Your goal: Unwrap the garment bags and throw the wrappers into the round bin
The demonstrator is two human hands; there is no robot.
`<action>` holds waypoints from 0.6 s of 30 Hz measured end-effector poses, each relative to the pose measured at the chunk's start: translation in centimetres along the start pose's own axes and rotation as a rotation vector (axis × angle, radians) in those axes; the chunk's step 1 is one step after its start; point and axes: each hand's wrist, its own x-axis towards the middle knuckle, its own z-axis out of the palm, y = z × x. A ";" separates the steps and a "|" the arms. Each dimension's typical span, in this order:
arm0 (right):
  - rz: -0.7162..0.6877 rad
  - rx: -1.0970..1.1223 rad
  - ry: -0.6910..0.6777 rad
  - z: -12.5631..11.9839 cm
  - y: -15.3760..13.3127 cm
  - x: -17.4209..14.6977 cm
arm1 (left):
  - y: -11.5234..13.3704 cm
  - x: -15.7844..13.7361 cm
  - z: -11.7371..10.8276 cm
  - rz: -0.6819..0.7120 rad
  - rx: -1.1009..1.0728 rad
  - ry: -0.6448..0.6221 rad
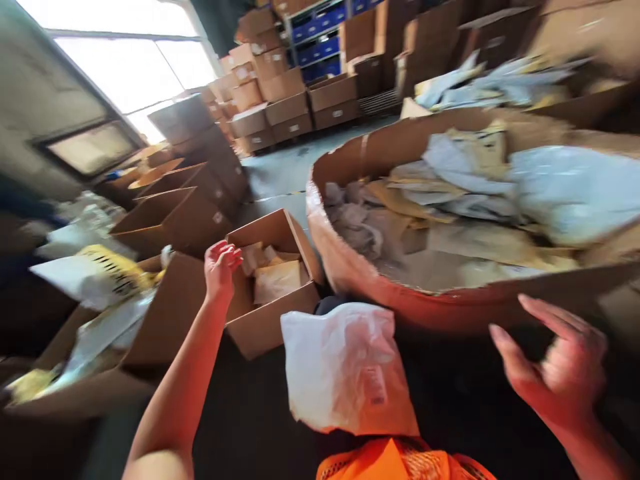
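Note:
My left hand (220, 270) is stretched forward over the near left edge of a small cardboard box (273, 323). Its fingers are loosely bent and somewhat blurred, with nothing visible in them. Inside that box lie several tan padded envelopes (277, 281). On the right, my right hand (560, 367) hovers with thumb and fingers spread, holding nothing, just in front of a large cardboard bin (430, 310). Between my arms, a white plastic mailer bag (340, 373) with a small label rests at my lap, touched by neither hand.
The large bin holds many envelopes and a big pale plastic bag (575, 190). At left stands an open carton (165, 320) full of mailers, with more open boxes (165, 220) behind it. Stacked cartons (280, 87) and blue shelf bins (320, 50) line the back.

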 end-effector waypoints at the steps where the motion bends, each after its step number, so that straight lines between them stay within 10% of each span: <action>1: -0.094 -0.073 -0.013 0.1 0.7 1.0 | 0.7 -0.6 3.1 0.154 0.016 -0.085; 6: -0.141 -0.157 -0.080 2.9 2.7 2.0 | 4.9 -2.6 19.9 0.671 0.295 -0.712; 9: -0.122 -0.102 -0.008 4.0 2.4 0.7 | 4.2 -3.2 30.4 0.891 0.908 -1.006; 12: -0.110 -0.051 0.020 3.9 1.8 0.1 | 0.9 -4.4 38.9 0.909 1.359 -1.112; 18: -0.066 0.044 0.113 4.5 1.4 0.6 | -6.1 -9.0 49.2 0.933 1.467 -1.113</action>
